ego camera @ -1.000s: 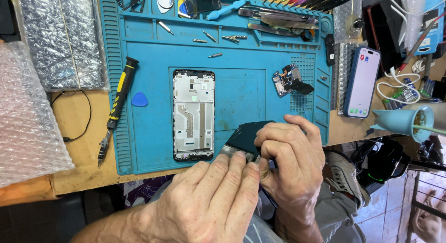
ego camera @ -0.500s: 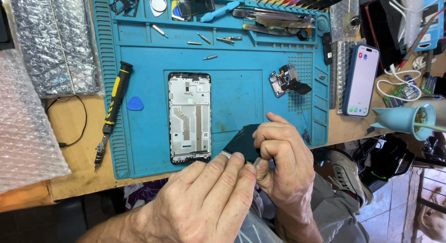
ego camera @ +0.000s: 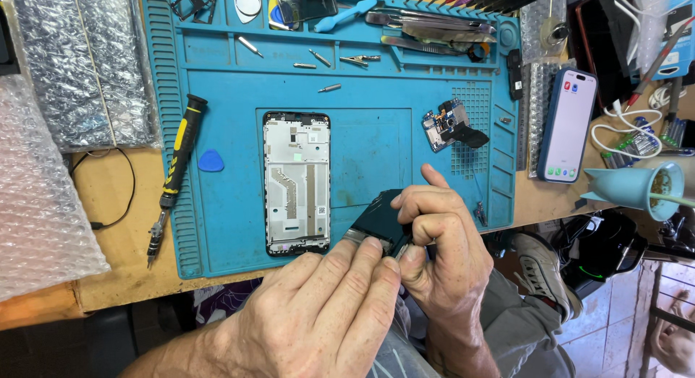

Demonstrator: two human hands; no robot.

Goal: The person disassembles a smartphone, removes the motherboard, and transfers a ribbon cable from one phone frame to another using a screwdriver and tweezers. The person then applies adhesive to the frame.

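My left hand (ego camera: pixel 318 313) and my right hand (ego camera: pixel 443 251) both grip a dark, flat phone part (ego camera: pixel 378 220) at the near edge of the blue work mat (ego camera: pixel 217 226). Left fingertips press on its near end; the right hand wraps its right side, thumb raised, and seems to pinch a thin tool I cannot make out. A stripped phone frame (ego camera: pixel 296 183) lies flat on the mat just left of the part. A small circuit board with a black flex piece (ego camera: pixel 452 128) rests on the mat beyond my right hand.
A black-and-yellow screwdriver (ego camera: pixel 174 172) and a blue pick (ego camera: pixel 211 161) lie at the mat's left. Tweezers, screws and tools fill the mat's far trays (ego camera: pixel 427 27). A phone with a lit screen (ego camera: pixel 567 125), cables, a light-blue funnel-shaped holder (ego camera: pixel 630 186) stand right. Bubble wrap (ego camera: pixel 43 204) lies left.
The view has shifted slightly, and my hands have stayed on the dark part with small finger adjustments. My right thumb now lifts higher.
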